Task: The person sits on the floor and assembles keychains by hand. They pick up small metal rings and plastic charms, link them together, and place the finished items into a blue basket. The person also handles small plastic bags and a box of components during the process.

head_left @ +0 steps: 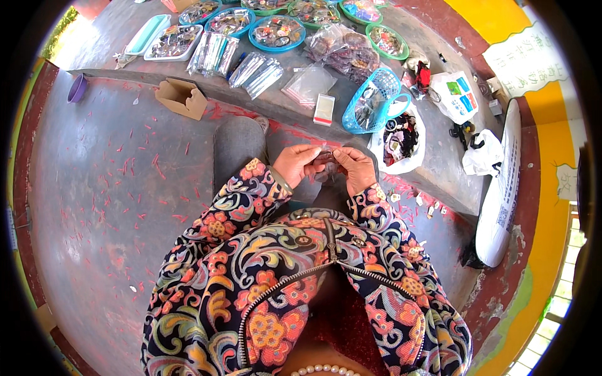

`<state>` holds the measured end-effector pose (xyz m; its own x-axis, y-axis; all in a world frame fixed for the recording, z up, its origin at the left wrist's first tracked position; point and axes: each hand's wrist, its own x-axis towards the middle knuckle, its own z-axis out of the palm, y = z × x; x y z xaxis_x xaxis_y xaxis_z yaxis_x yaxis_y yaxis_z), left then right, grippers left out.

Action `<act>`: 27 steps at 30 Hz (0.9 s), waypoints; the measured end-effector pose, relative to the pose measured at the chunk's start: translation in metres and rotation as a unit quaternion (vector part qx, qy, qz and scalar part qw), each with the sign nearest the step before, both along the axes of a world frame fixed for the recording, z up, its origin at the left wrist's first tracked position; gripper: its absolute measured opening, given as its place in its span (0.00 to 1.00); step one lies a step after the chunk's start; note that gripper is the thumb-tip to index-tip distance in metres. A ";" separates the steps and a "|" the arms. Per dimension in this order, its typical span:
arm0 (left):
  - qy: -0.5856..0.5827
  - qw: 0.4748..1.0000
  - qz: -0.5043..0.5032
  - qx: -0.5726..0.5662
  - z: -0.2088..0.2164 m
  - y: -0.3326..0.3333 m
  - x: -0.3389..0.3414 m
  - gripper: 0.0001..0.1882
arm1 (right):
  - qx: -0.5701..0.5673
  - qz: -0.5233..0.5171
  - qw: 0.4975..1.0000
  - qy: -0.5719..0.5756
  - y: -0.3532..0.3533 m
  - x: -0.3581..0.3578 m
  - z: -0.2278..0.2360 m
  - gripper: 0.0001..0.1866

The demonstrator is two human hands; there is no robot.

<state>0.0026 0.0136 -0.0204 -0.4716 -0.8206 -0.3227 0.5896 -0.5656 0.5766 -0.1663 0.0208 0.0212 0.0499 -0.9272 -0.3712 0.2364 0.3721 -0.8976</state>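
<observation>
Both my hands meet in front of my lap, above my knees. My left hand (295, 165) pinches the left side of a small clear plastic bag (330, 172) with something dark reddish-brown in it. On the bag's other side, near its top, the thumb and fingers of my right hand (356, 169) are closed. What exactly lies inside the bag is too small to make out. Just beyond my hands, on the raised ledge, are a white box with a red end (323, 109) and a stack of flat clear bags (308, 85).
Along the ledge stand a blue basket (370, 103), a white bag of dark items (401, 141), bundles of wrapped sticks (256, 74), a heap of filled bags (345, 53) and several round trays (277, 32). An open cardboard box (182, 98) and a purple bowl (77, 89) sit left.
</observation>
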 end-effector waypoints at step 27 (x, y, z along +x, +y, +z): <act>-0.035 0.999 0.023 0.002 -0.001 0.001 -0.002 0.11 | 0.016 0.015 1.000 0.014 -0.002 -0.004 -0.014 0.06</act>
